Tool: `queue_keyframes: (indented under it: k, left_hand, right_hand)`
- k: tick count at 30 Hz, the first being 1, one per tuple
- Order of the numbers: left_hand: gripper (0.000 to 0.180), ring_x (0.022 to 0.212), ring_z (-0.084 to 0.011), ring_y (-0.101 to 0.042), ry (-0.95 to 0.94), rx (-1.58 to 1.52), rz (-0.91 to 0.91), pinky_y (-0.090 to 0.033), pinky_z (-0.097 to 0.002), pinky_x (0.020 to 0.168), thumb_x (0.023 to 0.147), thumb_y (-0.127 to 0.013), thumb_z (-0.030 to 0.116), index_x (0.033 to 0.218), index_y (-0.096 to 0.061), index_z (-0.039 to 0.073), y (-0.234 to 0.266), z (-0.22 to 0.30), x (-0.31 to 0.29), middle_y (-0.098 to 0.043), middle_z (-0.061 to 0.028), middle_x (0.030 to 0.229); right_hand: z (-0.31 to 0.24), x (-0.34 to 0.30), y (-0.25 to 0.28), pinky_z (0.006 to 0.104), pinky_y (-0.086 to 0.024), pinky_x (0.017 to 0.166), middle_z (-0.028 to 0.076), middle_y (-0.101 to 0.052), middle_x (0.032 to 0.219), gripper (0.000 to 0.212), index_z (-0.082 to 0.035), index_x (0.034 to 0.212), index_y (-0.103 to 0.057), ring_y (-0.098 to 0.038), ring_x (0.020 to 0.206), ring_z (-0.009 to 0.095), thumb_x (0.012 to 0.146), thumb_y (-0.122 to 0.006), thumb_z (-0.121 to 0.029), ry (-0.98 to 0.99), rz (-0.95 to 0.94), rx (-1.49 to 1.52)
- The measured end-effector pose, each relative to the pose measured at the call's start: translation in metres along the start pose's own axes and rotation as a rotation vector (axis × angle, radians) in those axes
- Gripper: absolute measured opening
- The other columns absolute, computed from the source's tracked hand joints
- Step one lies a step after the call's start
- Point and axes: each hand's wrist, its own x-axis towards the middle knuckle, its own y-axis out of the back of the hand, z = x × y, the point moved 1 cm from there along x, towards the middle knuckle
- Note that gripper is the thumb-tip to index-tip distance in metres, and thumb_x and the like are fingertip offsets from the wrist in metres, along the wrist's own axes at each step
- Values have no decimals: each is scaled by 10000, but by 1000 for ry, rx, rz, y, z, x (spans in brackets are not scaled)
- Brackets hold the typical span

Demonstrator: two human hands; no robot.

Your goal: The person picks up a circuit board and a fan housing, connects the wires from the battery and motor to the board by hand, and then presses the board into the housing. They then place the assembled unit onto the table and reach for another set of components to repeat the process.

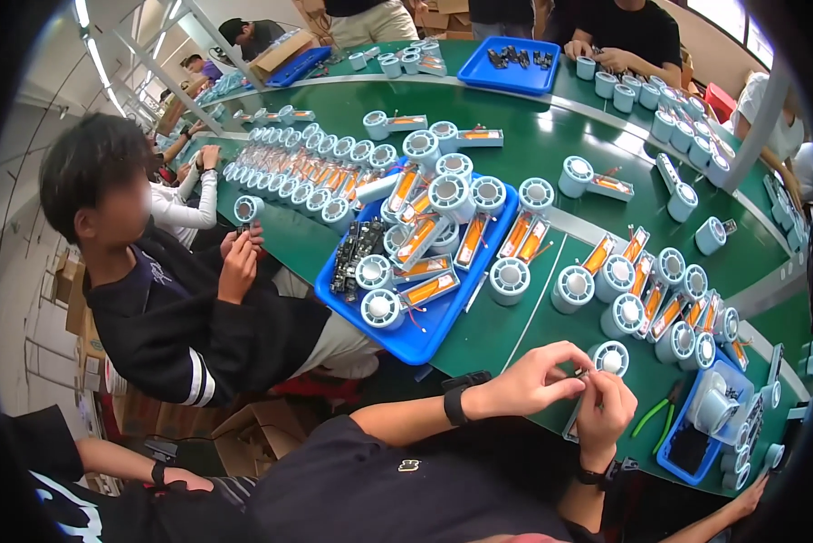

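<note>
Near the table's front edge, my left hand [526, 384] and my right hand [607, 412] meet with fingertips pinched together. Whatever lies between the fingertips is small and dark, too small to name. Just behind my fingers stands a light blue round fan housing [611, 359] with a slotted rim and a white centre. Part of a pale strip [570, 423] shows below my hands, mostly covered by them. To the right of my right hand lie green-handled pliers [657, 414].
A blue tray [413, 348] holds fan housings, open handles with orange batteries and black parts. More fan units [657, 299] stand in rows behind my hands. A blue bin [683, 462] sits at the right. A co-worker [180, 299] sits at left, holding a housing; others work across the green table [316, 258].
</note>
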Motion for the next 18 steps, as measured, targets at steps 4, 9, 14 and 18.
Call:
queue_keyframes:
  k: [4,9,14,18]
  left_hand:
    - [205,952,-183,-703,-34,161,-47,-596,-293,828,1008,-635,37,1198,-604,-34,8,2,4,-578,-114,1173]
    - [202,973,-191,-722,-33,274,-81,-610,-301,814,1023,-635,89,1167,-577,-40,10,5,6,-585,-121,1134]
    - [203,901,-191,-741,115,23,-180,-616,-295,751,1038,-624,130,1145,-568,-33,11,6,9,-596,-113,1077]
    - [182,855,-187,-745,31,109,-167,-618,-297,736,1044,-616,131,1116,-567,-29,11,1,3,-614,-109,1060]
  right_hand:
    - [0,4,2,369,-527,566,146,-707,798,119,1,899,-674,-682,644,306,822,-759,28,71,-82,-94]
    - [0,10,0,369,-505,547,135,-689,755,103,-8,876,-647,-666,613,303,844,-744,-3,53,-164,-125]
    - [8,12,9,370,-499,543,136,-681,741,101,-11,857,-636,-667,609,305,851,-737,-1,8,-226,32]
    - [5,3,10,385,-480,555,142,-655,726,91,-25,853,-626,-653,607,315,854,-701,26,-75,-254,49]
